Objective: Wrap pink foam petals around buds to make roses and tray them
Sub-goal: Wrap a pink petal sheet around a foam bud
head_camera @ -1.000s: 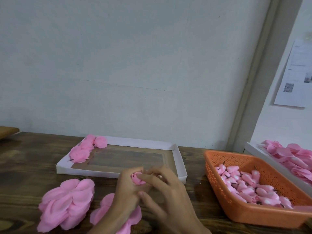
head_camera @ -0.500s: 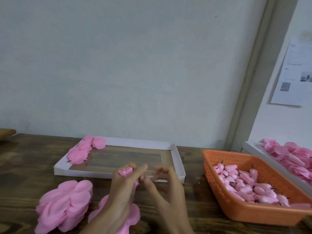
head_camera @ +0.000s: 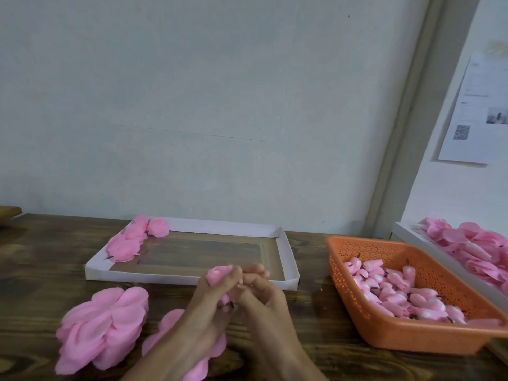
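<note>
— Where is the rose sitting right now?

— The left hand (head_camera: pixel 217 290) is holding the half-wrapped rose (head_camera: pixel 218 273) up over the desk (head_camera: pixel 41 257), just in front of the near rim of the white tray (head_camera: pixel 288 254). Its grip is curling narrowly around the pink foam.

— And the right hand?

— The right hand (head_camera: pixel 261 295) is pressing in from the right, with its fingers curling against the left fingertips. Whether its grip is actually pinching the rose, I cannot tell.

— What is lying around them?

— Finished roses (head_camera: pixel 129 243) are lying in the tray's far-left corner. A pile of loose petals (head_camera: pixel 101 325) is resting at near left, and a second petal pile (head_camera: pixel 165 331) is lying partly under the left forearm. To the right, an orange basket (head_camera: pixel 384 334) is holding the buds (head_camera: pixel 398 292). Beyond it, another tray (head_camera: pixel 428 251) is carrying more pink pieces (head_camera: pixel 472 243).
</note>
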The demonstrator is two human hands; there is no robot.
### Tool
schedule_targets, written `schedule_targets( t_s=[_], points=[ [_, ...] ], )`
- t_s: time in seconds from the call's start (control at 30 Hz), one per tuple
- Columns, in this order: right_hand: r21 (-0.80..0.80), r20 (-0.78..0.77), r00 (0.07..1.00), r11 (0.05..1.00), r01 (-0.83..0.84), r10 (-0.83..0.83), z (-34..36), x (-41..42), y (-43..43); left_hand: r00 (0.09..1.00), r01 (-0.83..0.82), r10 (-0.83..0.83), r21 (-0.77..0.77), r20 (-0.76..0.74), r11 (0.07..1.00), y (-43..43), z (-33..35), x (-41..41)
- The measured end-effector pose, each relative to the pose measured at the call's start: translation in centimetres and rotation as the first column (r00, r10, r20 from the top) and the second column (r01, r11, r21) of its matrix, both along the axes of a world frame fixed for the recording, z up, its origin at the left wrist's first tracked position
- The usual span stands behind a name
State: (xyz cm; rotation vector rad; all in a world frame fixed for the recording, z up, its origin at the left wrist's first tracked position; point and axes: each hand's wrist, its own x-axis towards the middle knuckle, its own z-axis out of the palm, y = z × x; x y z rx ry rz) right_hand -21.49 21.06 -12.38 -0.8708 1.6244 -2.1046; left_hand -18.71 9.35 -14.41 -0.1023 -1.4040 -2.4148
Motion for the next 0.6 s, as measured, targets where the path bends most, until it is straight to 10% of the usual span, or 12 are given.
schedule_targets(
  t_s=[0.2,0.6],
  points=[
    [-0.107,0.196,0.964,0.981,-0.161,0.18,0.6,-0.1,0.0,0.998,-0.047,0.056,-0.253,0.029,0.966,0.3,2.1,1.1],
    [-0.176,0.011,0.962,0.948,-0.266,0.272,-0.2,-0.7,-0.2,0.984,-0.176,0.165,-0.334,-0.06,0.926,0.2,3.7,1.8]
  ],
)
